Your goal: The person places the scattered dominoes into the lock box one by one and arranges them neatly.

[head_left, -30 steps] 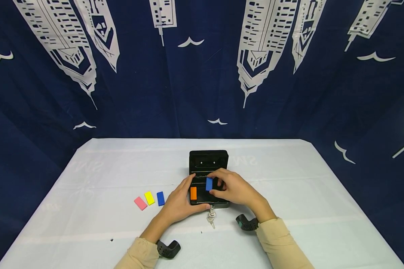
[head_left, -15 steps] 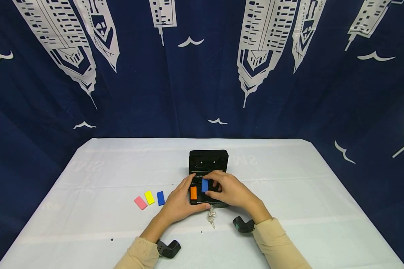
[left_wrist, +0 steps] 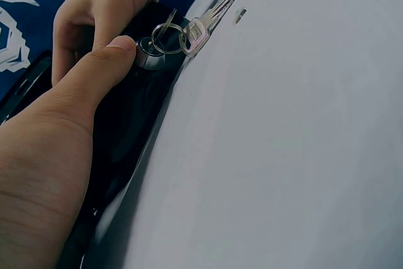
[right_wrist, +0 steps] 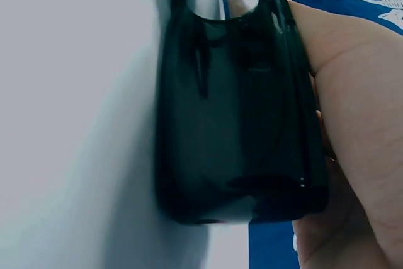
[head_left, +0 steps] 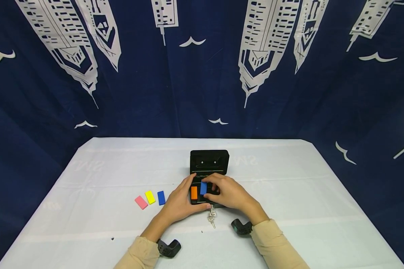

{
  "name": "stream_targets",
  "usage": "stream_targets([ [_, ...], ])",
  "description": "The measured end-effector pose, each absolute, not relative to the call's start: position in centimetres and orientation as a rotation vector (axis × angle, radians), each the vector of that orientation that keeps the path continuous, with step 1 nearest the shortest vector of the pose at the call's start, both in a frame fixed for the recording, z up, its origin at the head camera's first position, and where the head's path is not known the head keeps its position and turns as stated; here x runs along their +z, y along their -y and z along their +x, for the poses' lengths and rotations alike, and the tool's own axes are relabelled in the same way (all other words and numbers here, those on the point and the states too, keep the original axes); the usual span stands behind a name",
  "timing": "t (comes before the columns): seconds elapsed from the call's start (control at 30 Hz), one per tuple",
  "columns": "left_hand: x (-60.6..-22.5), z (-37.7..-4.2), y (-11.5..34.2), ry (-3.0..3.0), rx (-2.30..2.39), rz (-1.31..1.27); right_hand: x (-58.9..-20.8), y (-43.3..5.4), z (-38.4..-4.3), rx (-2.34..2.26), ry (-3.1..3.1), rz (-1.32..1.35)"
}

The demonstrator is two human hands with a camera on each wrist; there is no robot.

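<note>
A black metal cash box (head_left: 209,156) stands on the table with its lid raised. My left hand (head_left: 180,201) holds it by the left side, thumb along the front and fingers toward the back. In the left wrist view that thumb touches the round silver lock (left_wrist: 151,58), from which keys on a ring (left_wrist: 196,37) hang. My right hand (head_left: 231,191) pinches a blue block (head_left: 203,188) between thumb and fingers, low over the box's inside. An orange block (head_left: 193,193) lies in the box at the left. The right wrist view shows the box's front, the blue block hidden.
Left of the box, a pink block (head_left: 141,202), a yellow block (head_left: 150,197) and a second blue block (head_left: 161,198) lie on the white-covered table (head_left: 87,224). Behind the table hangs a dark blue curtain (head_left: 202,86) with white building prints.
My right hand has moved the blue block left and slightly nearer to me, closer to the orange block. The left hand stays at the box.
</note>
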State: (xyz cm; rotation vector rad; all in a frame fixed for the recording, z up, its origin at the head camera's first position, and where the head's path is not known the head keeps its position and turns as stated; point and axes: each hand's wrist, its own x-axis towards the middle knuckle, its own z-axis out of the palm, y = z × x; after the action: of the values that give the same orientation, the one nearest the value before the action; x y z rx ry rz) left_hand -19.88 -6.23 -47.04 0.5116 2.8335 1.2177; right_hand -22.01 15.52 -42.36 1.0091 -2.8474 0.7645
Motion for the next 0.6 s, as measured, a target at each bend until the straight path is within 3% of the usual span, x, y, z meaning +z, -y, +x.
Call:
stream_targets([
  [0.6, -46.95, -19.74, 6.32, -2.831, 1.206, 0.500, -42.73, -15.28, -22.09, 0.748, 2.876, 1.017],
])
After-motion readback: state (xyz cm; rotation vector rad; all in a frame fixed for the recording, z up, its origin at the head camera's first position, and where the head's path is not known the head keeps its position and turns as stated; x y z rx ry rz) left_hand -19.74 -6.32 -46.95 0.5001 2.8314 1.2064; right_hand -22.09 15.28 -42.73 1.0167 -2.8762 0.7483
